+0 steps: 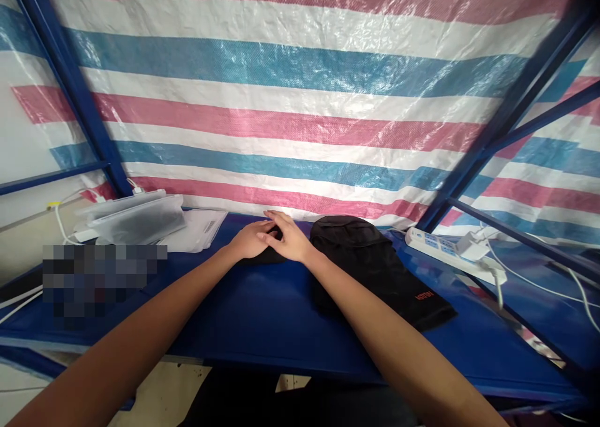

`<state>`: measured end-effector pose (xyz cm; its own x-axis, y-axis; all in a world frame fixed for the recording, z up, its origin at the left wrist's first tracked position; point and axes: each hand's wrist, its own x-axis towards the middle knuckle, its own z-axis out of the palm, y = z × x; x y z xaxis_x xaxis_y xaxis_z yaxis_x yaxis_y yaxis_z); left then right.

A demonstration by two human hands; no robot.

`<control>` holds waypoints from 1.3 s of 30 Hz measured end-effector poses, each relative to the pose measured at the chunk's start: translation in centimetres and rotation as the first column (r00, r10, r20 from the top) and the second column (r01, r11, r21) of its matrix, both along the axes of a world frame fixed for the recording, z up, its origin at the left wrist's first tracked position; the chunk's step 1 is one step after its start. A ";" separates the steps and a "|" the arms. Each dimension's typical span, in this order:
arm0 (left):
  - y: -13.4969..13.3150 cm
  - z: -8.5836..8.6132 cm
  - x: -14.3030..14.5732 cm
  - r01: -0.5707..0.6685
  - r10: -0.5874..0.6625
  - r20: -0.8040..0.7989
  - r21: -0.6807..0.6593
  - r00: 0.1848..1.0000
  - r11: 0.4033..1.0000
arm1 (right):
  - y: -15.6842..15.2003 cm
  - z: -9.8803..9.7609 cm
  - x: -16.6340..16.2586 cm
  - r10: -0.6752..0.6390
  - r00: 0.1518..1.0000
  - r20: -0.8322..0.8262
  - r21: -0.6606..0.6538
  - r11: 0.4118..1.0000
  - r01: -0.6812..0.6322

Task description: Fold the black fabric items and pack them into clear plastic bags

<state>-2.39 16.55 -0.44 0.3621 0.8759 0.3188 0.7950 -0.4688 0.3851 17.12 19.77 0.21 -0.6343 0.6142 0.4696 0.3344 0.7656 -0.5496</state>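
Both of my hands rest together on a small folded black cloth item (269,256) at the back middle of the blue table (262,321). My left hand (250,238) lies flat on its left part. My right hand (288,236) overlaps it from the right, fingers stretched out and pressing down. Most of the small black item is hidden beneath the hands. Just to the right lies a larger black fabric piece (375,267) with small orange lettering near its lower end.
Clear plastic bags (135,217) and white papers (199,227) lie at the back left. A white power strip (450,247) with plugs and cables sits at the right. A striped tarp (290,102) and blue metal frame bars (70,83) enclose the table.
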 end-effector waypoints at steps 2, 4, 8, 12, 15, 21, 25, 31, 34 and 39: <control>0.4 0.1 -0.1 0.052 -0.052 0.111 0.000 0.992 0.999 | -0.2 -0.3 0.0 0.078 0.992 0.095 -0.151 0.986 -0.063; 0.4 0.1 -0.4 0.040 -0.042 0.217 0.013 0.975 0.999 | -0.1 -0.5 0.2 0.111 0.976 0.188 -0.257 0.964 -0.061; -0.6 0.0 -1.3 -0.049 0.023 0.262 0.095 0.965 0.994 | 0.3 -0.3 0.6 0.126 0.951 0.281 -0.285 0.958 -0.043; -1.9 0.5 -2.1 -0.017 -0.017 0.157 0.210 0.987 0.978 | 0.4 -0.4 0.8 0.118 0.936 0.331 -0.270 0.963 -0.026; -2.4 0.7 -2.5 0.064 -0.089 0.116 0.203 0.989 0.977 | -0.2 0.0 0.9 0.048 0.955 0.292 -0.116 0.993 -0.015; -1.3 -0.1 -3.1 0.094 -0.115 0.151 0.140 0.982 0.986 | -2.3 2.5 2.0 0.135 0.949 0.284 0.268 0.939 -0.214; -1.0 -0.1 -2.8 0.088 -0.107 0.104 0.170 0.989 0.982 | -2.6 2.5 3.1 0.176 0.911 0.373 0.290 0.911 -0.295; -4.9 0.3 -1.1 0.151 -0.075 -0.261 0.286 0.962 0.946 | -2.2 1.4 4.7 0.137 0.912 0.385 0.362 0.887 -0.286; -7.3 -0.2 -1.2 0.168 -0.095 -0.270 0.260 0.958 0.951 | -2.0 1.4 5.0 0.146 0.915 0.376 0.357 0.889 -0.288; -8.4 -0.3 -1.7 0.103 -0.067 -0.147 0.247 0.987 0.964 | -1.7 1.4 5.1 0.164 0.940 0.300 0.318 0.911 -0.261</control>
<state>-4.14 8.15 -0.74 0.4871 0.7372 0.4683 0.7847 -0.6048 0.1359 22.21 18.11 1.63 -0.8602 0.2784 0.4273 0.2362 0.9600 -0.1501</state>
